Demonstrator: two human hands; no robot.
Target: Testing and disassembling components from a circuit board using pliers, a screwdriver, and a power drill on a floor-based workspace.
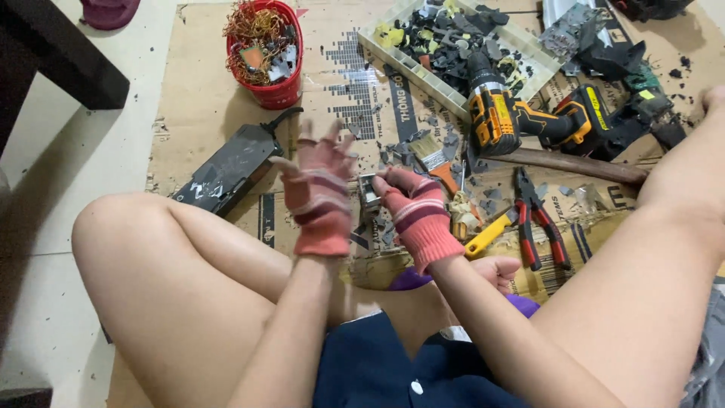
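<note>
**Gloved hands over a small metal part on the cardboard**

The person sits cross-legged on a sheet of cardboard point(204, 98) that lies on the floor. Both hands wear pink striped knitted gloves. The right hand point(414, 205) is closed around a small grey metal part point(368, 190), which it grips at its fingertips, above the middle of the cardboard. The left hand point(319, 189) is raised just beside this part, with the fingers spread and loose; it is blurred, and it grasps nothing that I can see.

Near the right hand, toward the right edge of the cardboard, lie red-handled pliers point(538, 219), and just left of them a yellow-handled tool point(487, 234). A small paintbrush point(434, 160) lies beyond the right hand. Further away a yellow and black cordless drill point(502, 113) lies on its side, with a wooden handle point(574, 165) beside it.

Left of the left hand lies a dark flat device casing point(230, 168). At the far edge of the cardboard stands a red basket point(281, 89) full of copper wire, and a pale tray point(451, 94) holds many dark scrap pieces. Small grey fragments are scattered around the hands.
</note>
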